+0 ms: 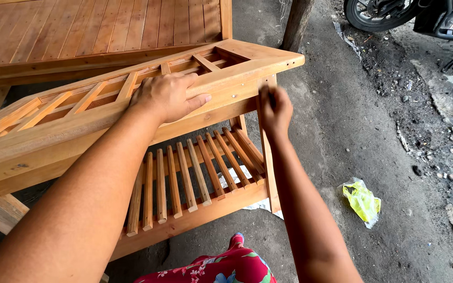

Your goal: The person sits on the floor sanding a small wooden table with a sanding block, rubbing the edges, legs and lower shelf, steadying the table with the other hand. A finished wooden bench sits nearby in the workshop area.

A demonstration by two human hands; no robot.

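Mostly bracing: left hand point(168, 95) flat, fingers spread, pressing top rail of wooden rack point(132, 105). Right hand point(274, 109) curled near rack's right corner post, grip contents unclear. Rack stands on dirt ground, slatted shelf point(190, 178) below. Judged stiff, fairly heavy, smooth; grab rails, not thin slats. Yellow plastic bag point(362, 201) crumpled on ground right. Motorbike wheel point(373, 13) top right.
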